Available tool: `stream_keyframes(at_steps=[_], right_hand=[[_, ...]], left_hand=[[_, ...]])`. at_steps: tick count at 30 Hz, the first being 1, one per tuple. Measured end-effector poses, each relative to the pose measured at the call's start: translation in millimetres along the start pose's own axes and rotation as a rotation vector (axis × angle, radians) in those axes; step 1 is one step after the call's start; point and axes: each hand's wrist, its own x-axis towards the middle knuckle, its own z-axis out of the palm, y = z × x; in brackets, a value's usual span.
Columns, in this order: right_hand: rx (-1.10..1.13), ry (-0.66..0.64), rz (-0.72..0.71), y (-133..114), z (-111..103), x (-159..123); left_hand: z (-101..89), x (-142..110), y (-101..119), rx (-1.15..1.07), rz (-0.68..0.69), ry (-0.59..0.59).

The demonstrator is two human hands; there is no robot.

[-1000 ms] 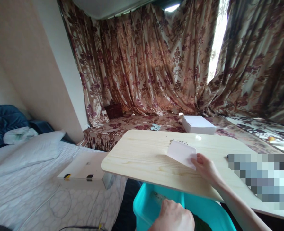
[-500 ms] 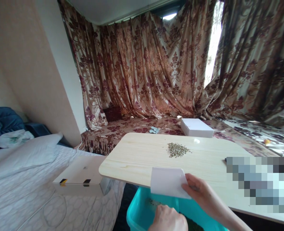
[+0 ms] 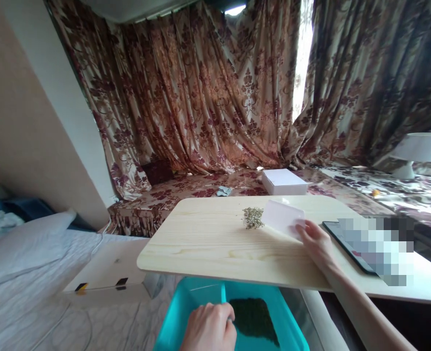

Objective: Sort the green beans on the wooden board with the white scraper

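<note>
My right hand [image 3: 315, 240] pinches a thin white sheet of stiff paper or card [image 3: 283, 217] above the wooden table [image 3: 193, 246]. The sheet's left edge meets a small pile of greenish-brown seeds or dried grains [image 3: 252, 218]. Below the table's near edge, a turquoise bin [image 3: 177, 307] has an upright divider [image 3: 223, 291] across its middle. My left hand [image 3: 210, 325] is closed over the near part of this divider, its fingertips partly hidden. A dark green mass of small grains [image 3: 255, 319] lies in the bin's right compartment.
A tablet [image 3: 349, 247], partly blurred out, lies on the table's right side. Behind the table are a white box [image 3: 284, 181] and a folded cloth [image 3: 224, 191]. At left, a flat white carton [image 3: 106, 273] rests on the bed [image 3: 18, 312].
My right hand has carried the white sheet from over the bin up to the pile on the table. My left hand stays at the bin. The view has shifted right and down.
</note>
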Motion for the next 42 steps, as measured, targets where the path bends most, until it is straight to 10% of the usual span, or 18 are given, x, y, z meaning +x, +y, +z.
stream_keyframes(at_steps=[42], right_hand=[[0.013,-0.045,-0.132,13.1,2.0,0.3]], left_hand=[[3.8,2.4,-4.7,-0.048,0.029,0.001]])
